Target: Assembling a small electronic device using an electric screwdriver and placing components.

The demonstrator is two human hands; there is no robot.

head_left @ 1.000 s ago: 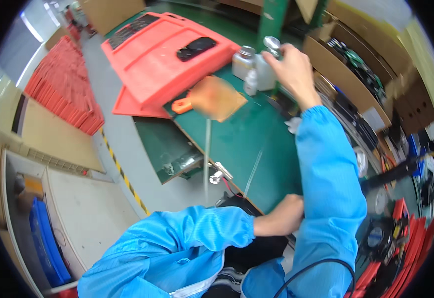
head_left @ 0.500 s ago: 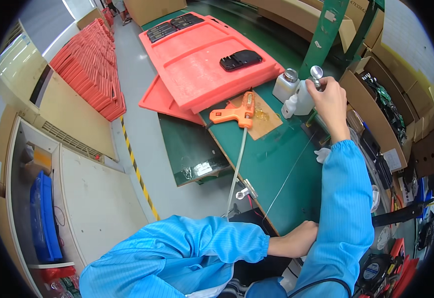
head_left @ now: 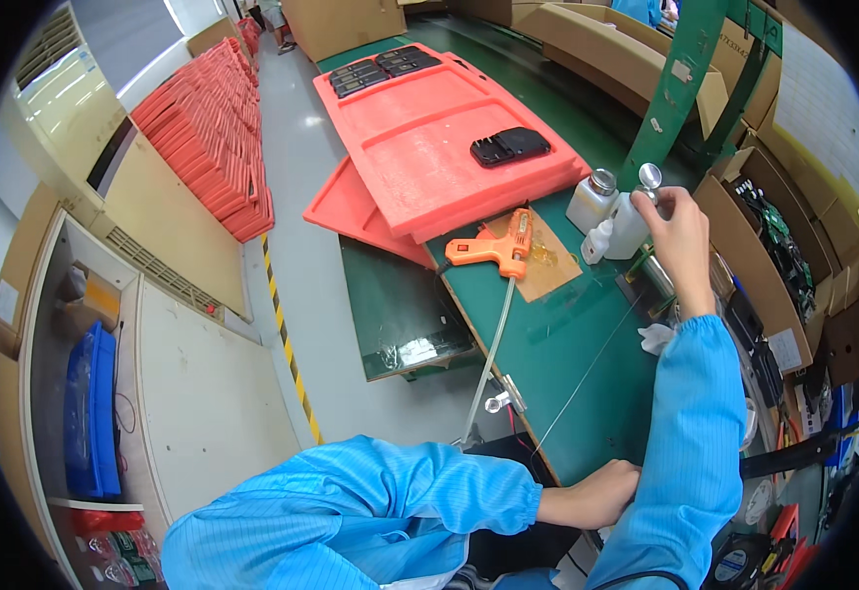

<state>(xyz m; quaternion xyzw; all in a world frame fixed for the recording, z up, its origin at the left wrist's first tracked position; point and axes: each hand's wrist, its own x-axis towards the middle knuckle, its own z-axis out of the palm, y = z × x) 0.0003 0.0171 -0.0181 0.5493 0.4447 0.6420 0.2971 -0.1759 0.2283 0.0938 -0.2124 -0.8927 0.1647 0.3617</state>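
My right hand (head_left: 680,241) reaches across the green bench and has its fingers closed at the top of a white dispenser bottle (head_left: 629,228). The bottle's round metal lid (head_left: 650,177) is flipped up beside my fingertips. A second white bottle (head_left: 592,202) with a metal top stands upright to its left, and a small white dropper bottle (head_left: 597,241) is in front of both. My left hand (head_left: 601,495) is low by my right sleeve, its knuckles curled. That sleeve hides the fingertips and whatever they hold.
An orange glue gun (head_left: 493,252) with a long glue stick lies partly on a brown board (head_left: 554,267). Behind it, stacked red foam trays (head_left: 419,147) carry black plastic parts (head_left: 510,147). A cardboard box (head_left: 744,236) of circuit boards stands right. A metal clamp (head_left: 510,395) sits at the bench edge.
The whole scene has shifted a little right and down in the picture. My right hand is still at the bottle's top, and my left hand keeps its place by the sleeve.
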